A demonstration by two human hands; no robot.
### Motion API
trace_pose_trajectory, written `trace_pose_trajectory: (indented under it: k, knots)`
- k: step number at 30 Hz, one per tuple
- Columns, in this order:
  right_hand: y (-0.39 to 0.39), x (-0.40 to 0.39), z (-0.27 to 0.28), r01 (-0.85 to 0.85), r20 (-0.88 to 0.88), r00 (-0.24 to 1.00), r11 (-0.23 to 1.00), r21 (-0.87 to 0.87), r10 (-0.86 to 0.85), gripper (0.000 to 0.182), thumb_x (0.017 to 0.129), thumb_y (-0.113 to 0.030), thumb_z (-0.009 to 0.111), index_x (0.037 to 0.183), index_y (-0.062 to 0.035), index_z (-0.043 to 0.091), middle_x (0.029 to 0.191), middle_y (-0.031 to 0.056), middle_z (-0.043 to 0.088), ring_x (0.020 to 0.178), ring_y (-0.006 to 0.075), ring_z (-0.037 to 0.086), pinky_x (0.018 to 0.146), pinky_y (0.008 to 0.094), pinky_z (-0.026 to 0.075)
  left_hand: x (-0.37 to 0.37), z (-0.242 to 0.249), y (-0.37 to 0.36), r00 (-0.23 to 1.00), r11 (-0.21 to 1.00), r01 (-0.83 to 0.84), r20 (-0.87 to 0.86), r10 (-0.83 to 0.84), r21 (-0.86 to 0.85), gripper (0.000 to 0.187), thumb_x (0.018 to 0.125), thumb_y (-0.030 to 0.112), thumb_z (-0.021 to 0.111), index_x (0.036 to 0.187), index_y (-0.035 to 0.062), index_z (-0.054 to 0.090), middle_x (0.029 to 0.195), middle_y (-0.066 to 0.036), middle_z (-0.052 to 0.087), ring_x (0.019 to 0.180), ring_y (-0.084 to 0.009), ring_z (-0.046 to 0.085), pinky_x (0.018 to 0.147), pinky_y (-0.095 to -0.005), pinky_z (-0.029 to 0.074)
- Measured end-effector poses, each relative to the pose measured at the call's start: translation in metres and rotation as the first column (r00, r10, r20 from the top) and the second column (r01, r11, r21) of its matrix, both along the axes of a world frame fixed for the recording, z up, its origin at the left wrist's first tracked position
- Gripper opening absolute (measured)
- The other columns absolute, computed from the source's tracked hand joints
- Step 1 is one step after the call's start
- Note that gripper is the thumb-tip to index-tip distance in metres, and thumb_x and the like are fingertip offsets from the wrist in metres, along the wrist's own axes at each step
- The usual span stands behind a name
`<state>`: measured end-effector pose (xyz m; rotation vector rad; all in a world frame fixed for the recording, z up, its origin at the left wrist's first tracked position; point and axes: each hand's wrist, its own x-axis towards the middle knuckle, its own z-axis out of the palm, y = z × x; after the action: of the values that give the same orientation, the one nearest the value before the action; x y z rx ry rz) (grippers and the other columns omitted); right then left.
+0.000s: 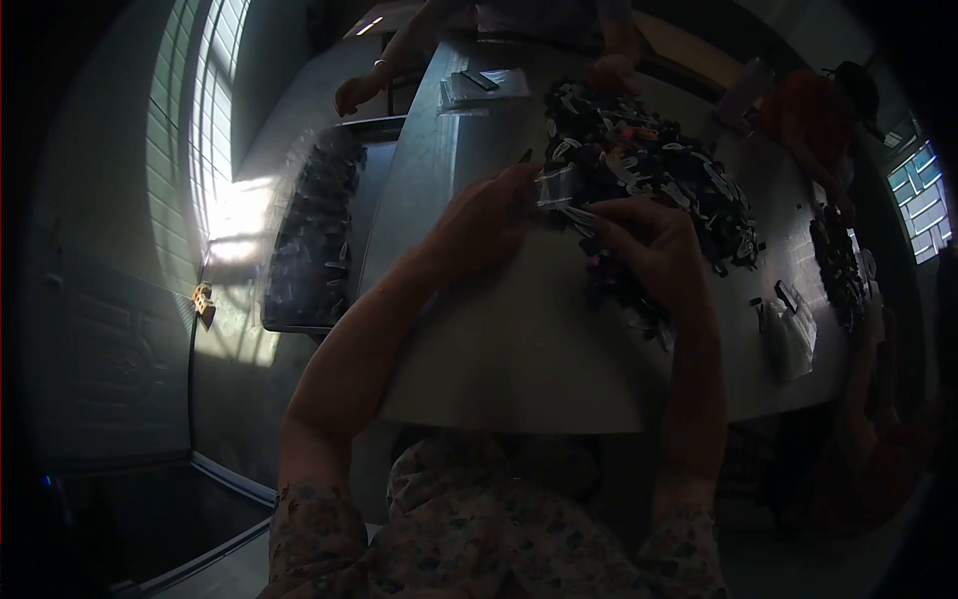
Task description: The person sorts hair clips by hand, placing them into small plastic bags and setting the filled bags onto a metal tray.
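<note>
My left hand (pixel 491 218) is over the table (pixel 499 349), its fingers closed on a small clear plastic bag (pixel 556 187) and perhaps a dark item at the fingertips. Just right of it, my right hand (pixel 654 243) pinches a thin pale looped piece (pixel 579 216) at the bag's lower edge. Beyond and beside both hands spreads a large pile of small black, white and a few red pieces (pixel 689 180). More dark pieces (pixel 629 299) lie under and beside my right hand.
At the left stands a dark tray (pixel 299 327) of bagged items. Clear bags (pixel 484 88) lie at the far left of the table, more bags (pixel 795 339) at the right. A co-worker's hand (pixel 357 95) is above the tray; others sit at the right.
</note>
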<state>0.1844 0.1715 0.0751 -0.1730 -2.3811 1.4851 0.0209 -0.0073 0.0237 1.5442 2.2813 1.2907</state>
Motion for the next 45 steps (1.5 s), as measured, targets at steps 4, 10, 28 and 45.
trace_pose_trajectory:
  k: [4, 10, 28, 45]
  knots:
    - [-0.005, -0.002, -0.005, 0.047, -0.069, 0.997, 0.992, 0.119, -0.039, 0.022, 0.088, -0.004, 0.068, 0.110, -0.0030, 0.072, 0.093, 0.0062, 0.073, 0.078, 0.0102, 0.067, 0.069, 0.0243, 0.054, 0.011, 0.004, 0.000, 0.999, 0.999, 0.015, -0.046, -0.013, 0.041, 0.058, 0.079, 0.005, 0.065, 0.135, 0.0014, 0.048, 0.107, -0.020, 0.063, 0.104, -0.0362, 0.062, 0.089, -0.0431, 0.049]
    - [-0.018, -0.003, -0.009, 0.060, -0.103, 0.994, 0.970, 0.234, -0.037, 0.022, 0.090, -0.005, 0.069, 0.111, -0.0024, 0.071, 0.096, 0.0077, 0.072, 0.077, 0.0105, 0.068, 0.065, 0.0227, 0.054, 0.018, 0.005, 0.003, 0.999, 1.000, 0.002, -0.035, -0.001, 0.030, 0.058, 0.080, 0.005, 0.064, 0.135, 0.0008, 0.047, 0.111, -0.023, 0.062, 0.106, -0.0395, 0.060, 0.092, -0.0453, 0.048]
    - [-0.034, -0.005, -0.006, 0.199, -0.148, 0.966, 0.975, -0.094, -0.211, 0.018, 0.090, -0.004, 0.068, 0.107, 0.0000, 0.071, 0.085, 0.0070, 0.073, 0.074, 0.0095, 0.070, 0.064, 0.0223, 0.056, 0.019, -0.001, 0.005, 0.964, 0.989, -0.135, -0.222, 0.146, 0.063, 0.067, 0.079, 0.007, 0.070, 0.140, 0.0053, 0.045, 0.109, -0.015, 0.064, 0.103, -0.0328, 0.062, 0.089, -0.0431, 0.050]
    - [-0.027, -0.005, -0.012, 0.337, -0.275, 0.933, 0.825, 0.453, -0.230, 0.014, 0.085, -0.010, 0.073, 0.098, -0.0040, 0.072, 0.094, 0.0123, 0.073, 0.082, 0.0268, 0.072, 0.071, 0.0333, 0.057, 0.015, -0.010, 0.005, 0.995, 0.996, -0.010, -0.096, 0.018, 0.086, 0.068, 0.079, 0.010, 0.070, 0.142, 0.0060, 0.043, 0.110, -0.015, 0.063, 0.102, -0.0335, 0.062, 0.088, -0.0418, 0.049]
